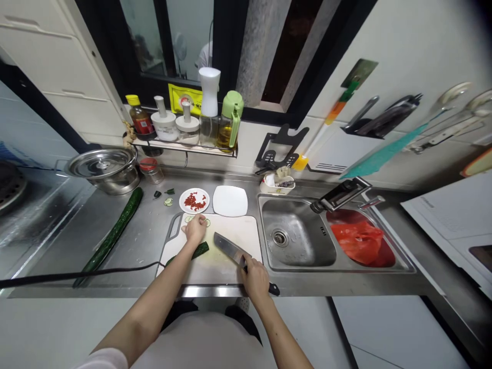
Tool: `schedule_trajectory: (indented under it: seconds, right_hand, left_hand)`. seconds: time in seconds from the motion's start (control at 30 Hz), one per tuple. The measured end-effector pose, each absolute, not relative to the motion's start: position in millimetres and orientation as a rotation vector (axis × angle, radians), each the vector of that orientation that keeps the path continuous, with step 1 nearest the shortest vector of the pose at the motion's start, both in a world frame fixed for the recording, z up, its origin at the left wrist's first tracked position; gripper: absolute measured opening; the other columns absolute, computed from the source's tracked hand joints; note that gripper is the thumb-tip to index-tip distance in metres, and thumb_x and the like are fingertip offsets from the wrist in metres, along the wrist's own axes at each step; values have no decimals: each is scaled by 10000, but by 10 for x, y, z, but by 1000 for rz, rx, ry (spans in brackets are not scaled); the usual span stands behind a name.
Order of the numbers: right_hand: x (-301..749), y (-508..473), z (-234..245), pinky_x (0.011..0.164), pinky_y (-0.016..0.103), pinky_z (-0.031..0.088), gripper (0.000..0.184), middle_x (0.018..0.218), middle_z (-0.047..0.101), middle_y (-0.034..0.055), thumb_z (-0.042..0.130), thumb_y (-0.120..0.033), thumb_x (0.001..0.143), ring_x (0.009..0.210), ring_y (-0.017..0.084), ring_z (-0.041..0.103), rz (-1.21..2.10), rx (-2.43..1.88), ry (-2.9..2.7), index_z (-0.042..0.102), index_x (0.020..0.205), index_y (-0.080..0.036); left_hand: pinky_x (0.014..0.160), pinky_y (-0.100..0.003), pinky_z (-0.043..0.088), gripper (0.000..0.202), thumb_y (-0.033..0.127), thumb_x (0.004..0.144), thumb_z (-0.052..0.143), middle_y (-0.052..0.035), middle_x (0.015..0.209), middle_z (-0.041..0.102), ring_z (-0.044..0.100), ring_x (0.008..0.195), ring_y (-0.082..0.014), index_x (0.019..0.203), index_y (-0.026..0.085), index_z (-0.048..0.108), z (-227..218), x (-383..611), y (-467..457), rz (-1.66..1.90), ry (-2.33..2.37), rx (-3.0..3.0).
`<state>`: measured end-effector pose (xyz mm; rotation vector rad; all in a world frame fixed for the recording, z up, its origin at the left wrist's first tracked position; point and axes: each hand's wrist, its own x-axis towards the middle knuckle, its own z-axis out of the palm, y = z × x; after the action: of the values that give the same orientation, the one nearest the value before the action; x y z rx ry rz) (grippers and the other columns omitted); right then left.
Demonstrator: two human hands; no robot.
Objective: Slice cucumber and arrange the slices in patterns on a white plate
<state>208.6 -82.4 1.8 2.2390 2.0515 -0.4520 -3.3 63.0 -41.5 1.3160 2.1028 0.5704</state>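
Observation:
A white cutting board [234,241] lies on the steel counter in front of me. My left hand [195,229] is closed over cucumber slices [207,222] at the board's far left corner. A short cucumber piece [200,250] lies on the board just under my left wrist. My right hand [255,279] grips the black handle of a cleaver [229,248], whose blade rests flat-angled over the board's middle, pointing left toward the cucumber piece.
A whole cucumber [115,230] lies left on the counter beside a black cable [77,274]. Behind the board stand a round plate of chopped red bits [194,200] and a square white plate [230,200]. A sink [295,238] with a red bag [359,241] is right; a steel pot [103,169] is left.

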Motion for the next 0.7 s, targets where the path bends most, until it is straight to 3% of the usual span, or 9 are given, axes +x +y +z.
schedule_trajectory:
  seconds: [0.17, 0.4, 0.53, 0.7]
  right_hand:
    - [2067, -800, 66, 854, 260, 370, 418, 1016, 678, 59, 513, -190, 851, 969, 189, 606, -464, 2252, 2060, 545, 1267, -223]
    - [2058, -801, 114, 847, 268, 382, 407, 1025, 682, 63, 513, -191, 847, 967, 196, 611, -482, 2257, 2047, 554, 1252, -215]
    - [2068, -796, 112, 844, 263, 385, 404, 1057, 678, 66, 517, -192, 844, 974, 194, 610, -495, 2267, 2043, 557, 1246, -206]
    - [2061, -787, 107, 829, 258, 384, 355, 1035, 683, 64, 483, -211, 880, 957, 185, 617, -491, 2277, 2035, 569, 1225, -208]
  left_hand:
    - [890, -397, 277, 170, 230, 785, 525, -11, 816, 701, 607, 920, -233, 921, 266, 622, -480, -23, 698, 518, 2142, 1424]
    - [866, -438, 280, 231, 266, 832, 481, -82, 999, 689, 545, 1014, -293, 958, 246, 674, -508, -35, 657, 477, 2130, 1653]
    - [891, -458, 264, 237, 330, 852, 517, -87, 1063, 662, 504, 1056, -306, 1004, 280, 692, -520, -95, 601, 433, 2033, 1835]
    - [898, -461, 259, 236, 298, 873, 513, -96, 1061, 650, 481, 1056, -294, 1015, 288, 703, -535, -148, 581, 375, 1953, 1996]
